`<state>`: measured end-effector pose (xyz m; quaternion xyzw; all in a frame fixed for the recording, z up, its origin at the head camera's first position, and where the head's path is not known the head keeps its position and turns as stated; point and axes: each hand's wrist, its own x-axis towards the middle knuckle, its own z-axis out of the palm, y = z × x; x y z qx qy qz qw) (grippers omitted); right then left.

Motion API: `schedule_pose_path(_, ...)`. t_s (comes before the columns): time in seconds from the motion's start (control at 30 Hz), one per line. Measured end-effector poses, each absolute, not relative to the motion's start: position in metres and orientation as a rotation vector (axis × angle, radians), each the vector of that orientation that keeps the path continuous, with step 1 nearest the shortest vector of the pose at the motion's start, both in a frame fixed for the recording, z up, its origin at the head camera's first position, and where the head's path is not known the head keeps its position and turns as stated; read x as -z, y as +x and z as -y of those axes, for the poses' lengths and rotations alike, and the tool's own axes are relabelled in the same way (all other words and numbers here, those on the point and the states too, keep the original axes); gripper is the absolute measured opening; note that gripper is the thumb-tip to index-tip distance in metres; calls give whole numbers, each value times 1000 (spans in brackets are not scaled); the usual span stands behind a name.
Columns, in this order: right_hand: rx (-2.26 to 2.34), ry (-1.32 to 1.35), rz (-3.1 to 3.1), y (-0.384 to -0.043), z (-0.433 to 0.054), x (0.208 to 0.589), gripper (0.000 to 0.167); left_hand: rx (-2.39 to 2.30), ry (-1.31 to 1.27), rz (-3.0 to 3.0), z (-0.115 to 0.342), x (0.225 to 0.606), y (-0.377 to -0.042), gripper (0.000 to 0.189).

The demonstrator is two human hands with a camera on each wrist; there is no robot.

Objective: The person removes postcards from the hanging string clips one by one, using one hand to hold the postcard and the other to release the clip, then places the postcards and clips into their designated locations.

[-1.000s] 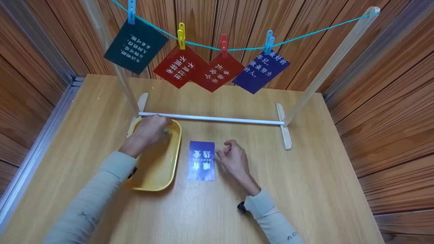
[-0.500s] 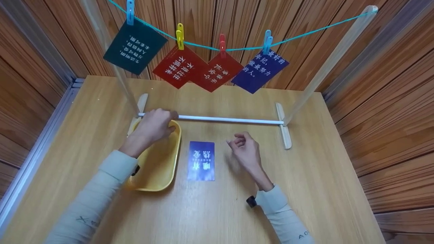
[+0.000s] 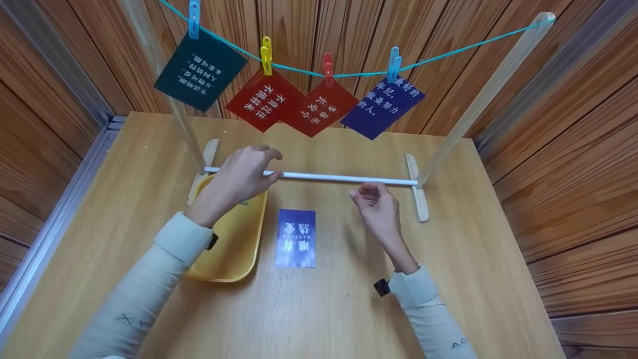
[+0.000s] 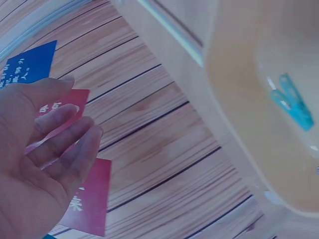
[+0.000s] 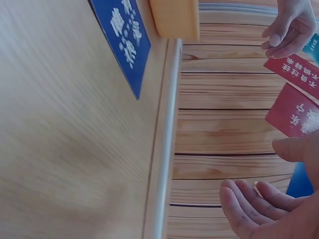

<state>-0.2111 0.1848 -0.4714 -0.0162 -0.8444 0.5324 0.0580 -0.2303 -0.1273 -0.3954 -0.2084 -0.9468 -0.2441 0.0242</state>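
Above the far end of the yellow tray (image 3: 234,259), my left hand (image 3: 244,172) is raised with loosely bent fingers and nothing between them. A teal clothespin (image 4: 296,107) lies in the tray. My right hand (image 3: 381,212), its fingers loosely curled and holding nothing, hovers over the table right of a blue-purple card (image 3: 296,239) with white characters, which lies flat. Overhead, pegs on a teal cord (image 3: 299,69) hold a dark green card (image 3: 200,70), two red cards, one of them the left red card (image 3: 264,99), and a dark blue card (image 3: 383,107).
The cord runs between two upright posts, the right post (image 3: 483,99) standing on a pale foot (image 3: 417,199). A white rod (image 3: 344,177) joins the stand's feet behind the tray. Wood-plank walls (image 3: 563,164) surround the table (image 3: 319,314).
My left hand has risen out of the tray and moved away and to the right, empty. My right hand has drawn back from the card toward the right and up.
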Motion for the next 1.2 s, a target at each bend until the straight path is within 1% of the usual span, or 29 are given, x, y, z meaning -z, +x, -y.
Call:
schedule_pose_path(0.1, -1616, -62, 2553, -214, -188, 467, 38, 767, -649, 2910, 123, 388, -232, 46)
schedule_pose_path(0.27, -1664, -83, 2575, -219, -193, 458, 46, 789, -655, 2858, 118, 377, -233, 49)
schedule_pose_path(0.47, -1689, -46, 2522, -227, -197, 447, 44, 774, -699, 2785, 112, 365, -235, 54)
schedule_pose_path(0.67, -1667, -17, 2485, -231, -200, 444, 44, 797, -709, 2745, 108, 359, -234, 61)
schedule_pose_path(0.87, -1642, 4, 2448, -236, -202, 439, 46, 822, -725, 2712, 102, 348, -235, 60)
schedule_pose_path(1.07, -1580, -74, 2450, -240, -206, 434, 46, 793, -767, 2634, 90, 335, -238, 61)
schedule_pose_path(1.2, -1573, -117, 2480, -242, -208, 433, 50, 795, -793, 2529, 85, 330, -238, 62)
